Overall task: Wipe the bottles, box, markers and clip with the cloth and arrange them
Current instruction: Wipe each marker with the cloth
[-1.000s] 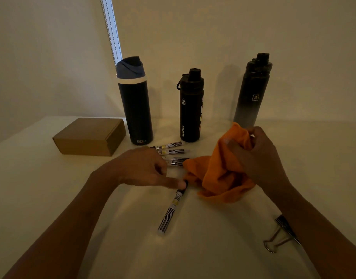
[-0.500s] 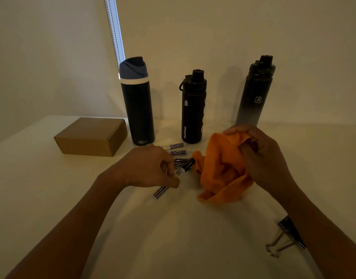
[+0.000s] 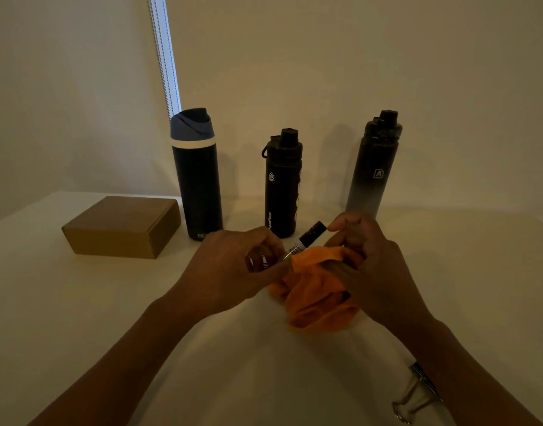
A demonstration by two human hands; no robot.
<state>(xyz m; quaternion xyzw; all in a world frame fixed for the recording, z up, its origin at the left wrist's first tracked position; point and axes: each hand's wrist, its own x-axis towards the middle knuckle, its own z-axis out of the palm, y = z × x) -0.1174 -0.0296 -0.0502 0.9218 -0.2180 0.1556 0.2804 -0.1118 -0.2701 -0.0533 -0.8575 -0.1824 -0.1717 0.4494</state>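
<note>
My left hand (image 3: 233, 272) pinched one marker (image 3: 310, 236), black cap tilted up toward the back, its white labelled barrel meeting the single orange cloth (image 3: 316, 302). My right hand (image 3: 374, 272) had its fingers curled round that crumpled cloth at the middle of the pale surface (image 3: 79, 302). I could not tell whether more markers lay behind my hands. Three bottles stood upright at the back: the blue-lidded bottle (image 3: 198, 186), the short bottle (image 3: 282, 186) and the grey-based bottle (image 3: 374, 173). One closed brown box (image 3: 119, 226) sat just left of them. One clip (image 3: 417, 395) lay beside my right forearm.
</note>
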